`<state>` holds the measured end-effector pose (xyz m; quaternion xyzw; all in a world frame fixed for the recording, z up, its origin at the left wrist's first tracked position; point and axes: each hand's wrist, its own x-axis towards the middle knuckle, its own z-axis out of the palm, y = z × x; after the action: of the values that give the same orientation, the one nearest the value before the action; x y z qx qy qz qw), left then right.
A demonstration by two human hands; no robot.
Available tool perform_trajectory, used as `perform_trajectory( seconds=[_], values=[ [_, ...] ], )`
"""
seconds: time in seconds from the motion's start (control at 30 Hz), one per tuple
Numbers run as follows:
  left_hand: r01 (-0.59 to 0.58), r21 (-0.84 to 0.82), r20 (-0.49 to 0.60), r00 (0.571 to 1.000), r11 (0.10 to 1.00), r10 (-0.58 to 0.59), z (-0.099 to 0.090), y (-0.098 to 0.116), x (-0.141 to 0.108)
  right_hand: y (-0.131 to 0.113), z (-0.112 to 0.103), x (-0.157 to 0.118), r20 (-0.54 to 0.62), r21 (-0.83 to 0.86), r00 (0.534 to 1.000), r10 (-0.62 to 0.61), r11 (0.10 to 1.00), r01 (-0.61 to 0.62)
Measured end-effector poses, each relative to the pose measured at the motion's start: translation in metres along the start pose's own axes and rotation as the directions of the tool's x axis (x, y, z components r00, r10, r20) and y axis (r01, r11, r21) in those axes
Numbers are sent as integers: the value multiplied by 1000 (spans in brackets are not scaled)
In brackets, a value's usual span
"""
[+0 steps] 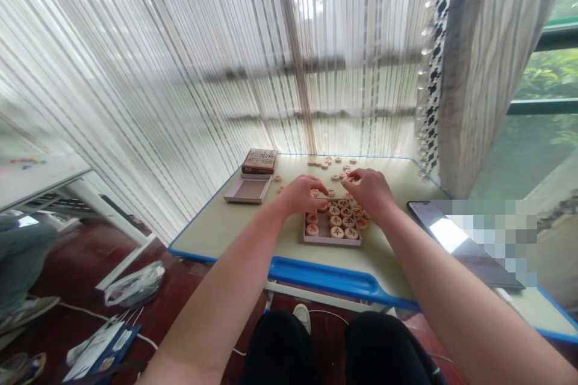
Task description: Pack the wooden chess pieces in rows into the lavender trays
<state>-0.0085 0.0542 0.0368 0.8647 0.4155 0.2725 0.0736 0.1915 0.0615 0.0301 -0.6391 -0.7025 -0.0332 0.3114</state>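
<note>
A shallow tray-like box (333, 243) stands on the table in front of me, holding several round wooden Chinese chess pieces. Black-marked pieces (335, 221) fill its right side, and red-marked ones (312, 230) lie along its left. My left hand (303, 194) hovers at the box's far left corner, fingers bent and apart, with a piece (315, 192) visible beneath them. Beyond the far right corner, my right hand (371, 188) has thumb and forefinger closed around a chess piece (354, 178), partly hidden by the fingers. More loose pieces (332, 192) lie between both hands.
Loose pieces (324, 165) are scattered toward the table's far edge. At the back left are a brown box (261, 161) and an open lid (247, 189). A tablet-like device (451, 234) lies right. A blue tray (323, 275) lines the near edge; curtains (316, 90) hang behind.
</note>
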Motion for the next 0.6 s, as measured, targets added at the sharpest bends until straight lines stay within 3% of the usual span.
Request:
perform_trajectory(
  seconds=[0.23, 0.6],
  values=[
    [-85, 137, 159, 985, 987, 62, -1, 10, 0, 0, 5, 2, 1, 37, 1000, 26, 999, -26],
    [-116, 216, 187, 979, 969, 75, 7, 8, 10, -4, 7, 3, 7, 48, 1000, 10, 999, -10]
  ],
)
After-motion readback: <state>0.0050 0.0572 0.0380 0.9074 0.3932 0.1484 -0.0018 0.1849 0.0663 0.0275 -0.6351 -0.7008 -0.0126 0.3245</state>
